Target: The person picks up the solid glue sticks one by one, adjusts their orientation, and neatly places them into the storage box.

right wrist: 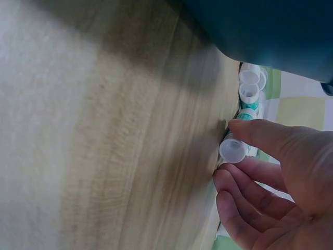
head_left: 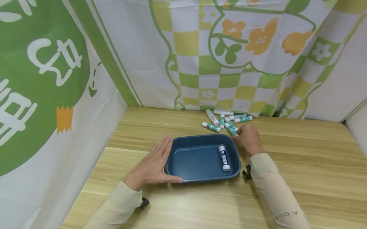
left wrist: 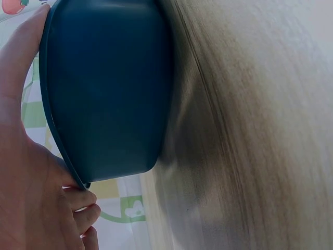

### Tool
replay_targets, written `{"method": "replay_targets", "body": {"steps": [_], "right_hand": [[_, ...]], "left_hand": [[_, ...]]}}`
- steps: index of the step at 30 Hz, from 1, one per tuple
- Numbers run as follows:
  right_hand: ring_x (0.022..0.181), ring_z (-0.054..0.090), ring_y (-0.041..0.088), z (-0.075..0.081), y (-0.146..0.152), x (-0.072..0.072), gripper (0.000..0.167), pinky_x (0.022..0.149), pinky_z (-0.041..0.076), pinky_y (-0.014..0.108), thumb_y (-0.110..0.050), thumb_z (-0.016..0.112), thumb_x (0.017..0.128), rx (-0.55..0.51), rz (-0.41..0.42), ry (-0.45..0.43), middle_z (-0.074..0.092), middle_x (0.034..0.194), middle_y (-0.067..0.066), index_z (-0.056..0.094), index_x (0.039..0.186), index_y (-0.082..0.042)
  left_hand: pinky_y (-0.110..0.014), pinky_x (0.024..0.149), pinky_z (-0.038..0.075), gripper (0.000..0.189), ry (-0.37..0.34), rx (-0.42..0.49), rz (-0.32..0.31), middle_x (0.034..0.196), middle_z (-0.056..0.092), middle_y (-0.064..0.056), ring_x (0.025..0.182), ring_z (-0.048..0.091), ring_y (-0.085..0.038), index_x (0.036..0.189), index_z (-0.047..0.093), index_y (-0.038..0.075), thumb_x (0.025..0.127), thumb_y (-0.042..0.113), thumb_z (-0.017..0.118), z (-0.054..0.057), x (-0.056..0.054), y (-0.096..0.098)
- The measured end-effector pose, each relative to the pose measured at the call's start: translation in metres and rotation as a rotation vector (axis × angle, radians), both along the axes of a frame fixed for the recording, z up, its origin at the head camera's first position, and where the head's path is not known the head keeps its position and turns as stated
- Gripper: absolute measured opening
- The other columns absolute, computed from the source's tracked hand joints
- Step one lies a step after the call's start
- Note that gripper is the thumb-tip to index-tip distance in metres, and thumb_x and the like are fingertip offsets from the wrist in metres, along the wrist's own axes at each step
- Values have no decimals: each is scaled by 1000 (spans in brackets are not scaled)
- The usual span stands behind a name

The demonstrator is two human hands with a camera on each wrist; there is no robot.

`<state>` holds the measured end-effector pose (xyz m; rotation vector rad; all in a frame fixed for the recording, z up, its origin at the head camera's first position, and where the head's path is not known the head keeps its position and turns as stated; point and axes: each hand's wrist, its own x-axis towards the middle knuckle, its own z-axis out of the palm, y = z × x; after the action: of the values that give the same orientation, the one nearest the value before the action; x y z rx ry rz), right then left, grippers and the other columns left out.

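A dark blue plastic bin (head_left: pixel 196 161) stands on the wooden table with one navy glue stick (head_left: pixel 224 158) lying inside near its right end. My left hand (head_left: pixel 153 165) rests against the bin's left end, fingers straight along that side and thumb on the front rim. Beyond the bin's far right corner, my right hand (head_left: pixel 249 139) pinches a glue stick (right wrist: pixel 232 150) between thumb and forefinger. Its pale, round end faces the right wrist camera. Several other teal-and-white glue sticks (head_left: pixel 210 126) lie in a loose heap just past the bin.
A patterned cloth (head_left: pixel 214 81) hangs along the table's back edge, close behind the heap. Another printed cloth (head_left: pixel 105 99) walls off the left side. Wooden tabletop (head_left: pixel 306 164) extends to the right of the bin.
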<state>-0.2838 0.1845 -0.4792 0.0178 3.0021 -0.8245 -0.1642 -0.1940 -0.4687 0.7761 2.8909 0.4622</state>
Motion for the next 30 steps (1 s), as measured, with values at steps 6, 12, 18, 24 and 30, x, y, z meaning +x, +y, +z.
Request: {"method": "replay_targets", "body": {"steps": [6,12,18,24,30], "right_hand": [[75,55,24,-1,0,0,26,63,44,31,-22,81,93,2,3,5,67,75,8,77,77,-1],[70,53,22,-3,6,3,27,60,41,28,-19,80,91,-21,16,5,62,68,5,74,72,-1],[69,54,23,1,7,4,26,60,41,30,-19,79,90,-23,28,38,62,65,3,74,69,-3],[73,60,26,10,6,4,20,61,44,31,-19,80,89,-8,63,83,73,73,9,81,79,-1],[76,63,27,23,5,9,19,62,47,31,-19,80,87,-16,71,69,76,82,13,81,85,0]], "left_hand": [[-54,135,16,139,-1,7,-5,179,-5,-16,168,2,-31,169,3,0,79,85,67,-1,0,-1],[-53,135,15,139,-11,10,-16,179,-8,-13,168,1,-31,169,-1,3,80,86,66,-3,0,1],[-55,135,15,140,-19,12,-3,179,-8,-14,168,0,-31,169,-1,2,79,86,66,-1,1,1],[-55,135,16,139,-3,2,2,179,-3,-18,167,2,-32,169,3,0,79,85,67,0,2,1],[-54,135,16,139,1,1,2,179,-2,-18,167,2,-32,169,2,0,79,85,67,0,2,1]]}}
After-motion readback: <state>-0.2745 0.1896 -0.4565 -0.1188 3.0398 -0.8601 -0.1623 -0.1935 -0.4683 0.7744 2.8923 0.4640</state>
